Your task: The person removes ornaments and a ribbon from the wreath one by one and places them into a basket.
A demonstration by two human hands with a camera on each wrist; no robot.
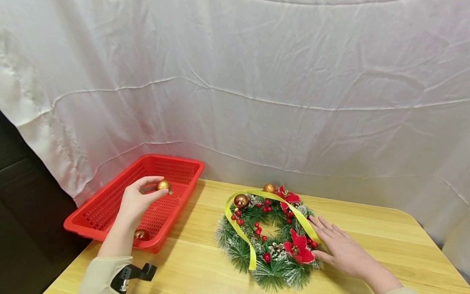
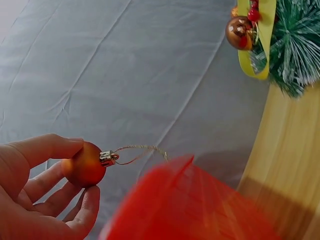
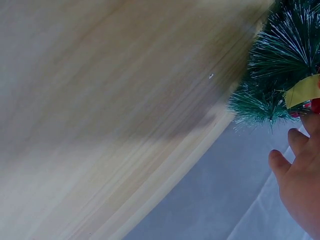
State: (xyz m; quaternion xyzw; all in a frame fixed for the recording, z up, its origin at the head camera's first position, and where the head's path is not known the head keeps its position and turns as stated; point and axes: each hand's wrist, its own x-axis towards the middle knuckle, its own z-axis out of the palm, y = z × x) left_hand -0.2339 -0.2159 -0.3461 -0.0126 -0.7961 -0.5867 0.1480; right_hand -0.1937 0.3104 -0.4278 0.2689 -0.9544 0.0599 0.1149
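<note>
Over the red perforated plastic basket (image 1: 174, 164), our left hand (image 1: 136, 201) pinches a round gold bauble (image 1: 163, 186); our right hand (image 1: 344, 250), fingers extended, lies at the edge of the green red-flowered wreath (image 1: 271, 271).

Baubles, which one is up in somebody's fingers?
The gold bauble pinched in the left hand above the red basket. One brown bauble lies in that basket; another brown bauble and a glittery bauble sit on the wreath.
</note>
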